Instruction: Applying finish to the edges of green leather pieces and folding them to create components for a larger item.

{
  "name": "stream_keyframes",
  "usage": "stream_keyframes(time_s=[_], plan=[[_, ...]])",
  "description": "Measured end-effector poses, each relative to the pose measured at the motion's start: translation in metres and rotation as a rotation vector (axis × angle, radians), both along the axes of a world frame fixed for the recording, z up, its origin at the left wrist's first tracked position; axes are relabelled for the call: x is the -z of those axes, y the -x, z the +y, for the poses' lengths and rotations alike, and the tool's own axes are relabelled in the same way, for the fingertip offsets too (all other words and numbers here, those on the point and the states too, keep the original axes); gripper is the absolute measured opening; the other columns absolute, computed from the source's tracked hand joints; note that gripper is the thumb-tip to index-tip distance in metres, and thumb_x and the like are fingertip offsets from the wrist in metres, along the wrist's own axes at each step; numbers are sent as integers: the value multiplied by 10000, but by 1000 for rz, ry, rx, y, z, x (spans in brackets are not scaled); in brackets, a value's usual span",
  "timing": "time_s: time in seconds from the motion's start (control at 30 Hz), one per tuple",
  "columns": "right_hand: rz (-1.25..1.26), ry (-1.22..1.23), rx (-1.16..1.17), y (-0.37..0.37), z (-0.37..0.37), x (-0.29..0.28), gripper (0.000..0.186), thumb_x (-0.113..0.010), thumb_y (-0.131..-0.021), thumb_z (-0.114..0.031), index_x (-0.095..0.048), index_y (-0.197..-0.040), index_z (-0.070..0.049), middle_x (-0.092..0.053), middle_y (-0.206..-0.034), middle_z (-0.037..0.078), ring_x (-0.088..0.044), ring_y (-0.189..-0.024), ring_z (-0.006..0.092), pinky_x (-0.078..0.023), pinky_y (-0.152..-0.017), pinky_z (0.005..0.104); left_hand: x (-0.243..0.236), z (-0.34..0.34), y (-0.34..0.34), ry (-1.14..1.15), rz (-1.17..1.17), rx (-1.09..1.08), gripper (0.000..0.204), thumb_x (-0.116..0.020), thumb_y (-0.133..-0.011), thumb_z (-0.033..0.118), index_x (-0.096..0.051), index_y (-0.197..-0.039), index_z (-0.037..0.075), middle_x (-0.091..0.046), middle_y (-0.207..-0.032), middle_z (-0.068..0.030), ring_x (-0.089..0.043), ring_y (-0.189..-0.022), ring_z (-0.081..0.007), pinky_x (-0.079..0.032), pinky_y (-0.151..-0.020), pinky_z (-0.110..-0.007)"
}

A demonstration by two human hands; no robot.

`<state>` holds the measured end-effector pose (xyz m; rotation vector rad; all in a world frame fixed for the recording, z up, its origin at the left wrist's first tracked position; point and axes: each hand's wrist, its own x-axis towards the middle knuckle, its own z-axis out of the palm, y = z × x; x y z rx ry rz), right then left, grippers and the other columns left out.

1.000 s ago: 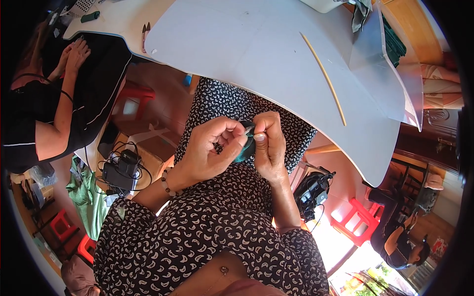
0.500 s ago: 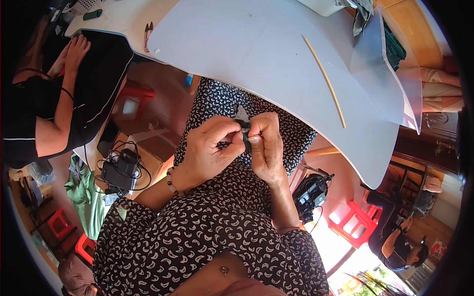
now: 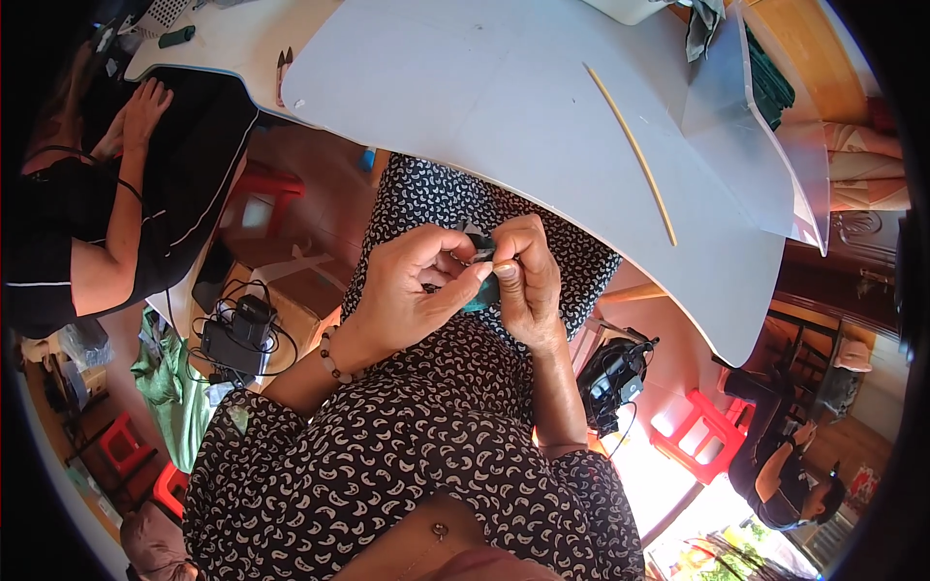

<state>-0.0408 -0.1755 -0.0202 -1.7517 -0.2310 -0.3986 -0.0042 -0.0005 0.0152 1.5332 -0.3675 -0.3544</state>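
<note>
Above my lap, my left hand (image 3: pixel 412 290) and my right hand (image 3: pixel 530 286) meet fingertip to fingertip. Between them they pinch a small dark green piece of cloth (image 3: pixel 480 296) that has a greyish part at its far end. Thumb and forefinger of each hand close on it, and the fingers cover most of it. Its exact kind does not show. A beaded bracelet (image 3: pixel 329 358) circles my left wrist. Black fabric with a white crescent pattern (image 3: pixel 417 194) lies beneath the hands.
Ahead is a pale table (image 3: pixel 465 87) with a thin wooden stick (image 3: pixel 630 145). A black adapter with tangled cables (image 3: pixel 232 334) lies at left, a black bag (image 3: pixel 615 382) at right. Red stools (image 3: pixel 702 436) stand on the floor. Another person's hand (image 3: pixel 145 111) rests at far left.
My fingers have shifted on the cloth; the left thumb now reaches to the right thumb. More teal-green cloth shows below the fingertips. The view has tilted slightly.
</note>
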Motion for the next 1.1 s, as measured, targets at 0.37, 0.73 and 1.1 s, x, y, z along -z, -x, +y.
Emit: stream_keyframes(time_s=[0.37, 0.73, 1.1], plan=[[159, -57, -34, 3, 1, -4, 108, -581, -1016, -122, -535, -955, -46, -538, -930, 76, -493, -867, 238, -436, -783, 348, 3, 1, -4, -258, -515, -21, 248, -752, -807, -21, -626, -1019, 0, -671, -902, -86, -693, -682, -150, -572, -596, -290], [23, -1, -33, -8, 2, 11, 110, -641, -981, -149, -591, -944, -58, -602, -962, 81, -531, -951, 272, -457, -847, 382, 1, 2, -4, -269, -337, -72, 229, -687, -797, -11, -563, -985, 27, -610, -1000, -120, -640, -719, -252, -523, -628, -364], [66, 195, 155, 4, 0, -20, 186, -791, -824, -82, -680, -970, -48, -677, -930, 83, -609, -877, 270, -497, -802, 387, 5, 3, -1, -31, 67, -14, 119, -642, -947, 49, -571, -1024, -5, -592, -921, -29, -568, -729, -62, -478, -597, -231]])
